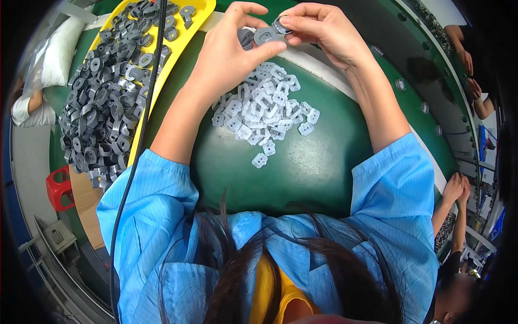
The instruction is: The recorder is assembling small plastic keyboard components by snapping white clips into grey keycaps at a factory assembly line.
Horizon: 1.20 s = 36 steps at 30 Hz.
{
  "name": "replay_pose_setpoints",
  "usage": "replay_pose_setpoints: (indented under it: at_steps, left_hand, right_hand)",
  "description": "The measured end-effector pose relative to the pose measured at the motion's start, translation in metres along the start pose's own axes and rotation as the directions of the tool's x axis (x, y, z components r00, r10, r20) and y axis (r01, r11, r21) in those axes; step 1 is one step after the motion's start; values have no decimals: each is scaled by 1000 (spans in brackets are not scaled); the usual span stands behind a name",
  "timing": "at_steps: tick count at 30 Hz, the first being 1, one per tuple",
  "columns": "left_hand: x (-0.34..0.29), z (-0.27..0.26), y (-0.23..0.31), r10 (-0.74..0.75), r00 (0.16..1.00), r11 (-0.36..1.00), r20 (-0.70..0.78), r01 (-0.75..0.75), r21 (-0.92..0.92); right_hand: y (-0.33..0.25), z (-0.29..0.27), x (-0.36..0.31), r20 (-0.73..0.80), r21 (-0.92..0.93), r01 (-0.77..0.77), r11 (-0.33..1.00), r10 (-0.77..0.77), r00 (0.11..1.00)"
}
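My left hand [229, 51] curls round a dark grey plastic part [245, 38], partly hidden by its fingers, with thumb and forefinger apart. A lighter grey round part [265, 35] with a slot in its middle sits just above the left thumb, between both hands. Thumb and fingers of my right hand [321, 32] are closed on a small grey ring-shaped part [280, 26], touching or overlapping the round one. Below the hands, a heap of small translucent white plastic pieces [264, 102] lies on the green tabletop [259, 186].
At the left a yellow tray [202, 11] is heaped with grey ring-shaped parts [100, 102]. A black cable [135, 156] crosses in front of it. Beyond a pale strip, small clear pieces [400, 84] lie on a green belt [415, 59]. Other people's hands [456, 189] show at the right.
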<state>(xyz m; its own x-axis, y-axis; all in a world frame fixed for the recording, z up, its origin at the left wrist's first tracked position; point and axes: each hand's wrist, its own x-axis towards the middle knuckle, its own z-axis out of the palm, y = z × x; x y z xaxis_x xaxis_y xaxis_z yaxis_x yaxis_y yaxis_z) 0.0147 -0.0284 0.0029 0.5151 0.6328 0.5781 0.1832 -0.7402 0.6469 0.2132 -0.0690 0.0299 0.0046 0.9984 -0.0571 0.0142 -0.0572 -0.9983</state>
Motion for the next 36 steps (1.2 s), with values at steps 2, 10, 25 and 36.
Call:
replay_pose_setpoints:
  at_steps: [2, 10, 25, 36]
  left_hand:
    - [2, -1, 2, 30, 1000, 996, 8, -30, 78]
    - [-2, 6, 6, 73, 984, 979, -161, -40, 199]
    - [-9, 3, -21, 284, 947, 925, -149, -230, 301]
    - [1, -6, -5, 323, 945, 837, 47, -308, 452]
  right_hand:
    - [7, -7, 3, -49, -32, 12, 999, -14, 999]
    - [2, 22, -6, -176, -445, 325, 835, -437, 882]
    - [9, 23, 2, -77, -57, 142, 988, -146, 986]
    - [-12, 14, -12, 14, -461, 124, 879, -132, 991]
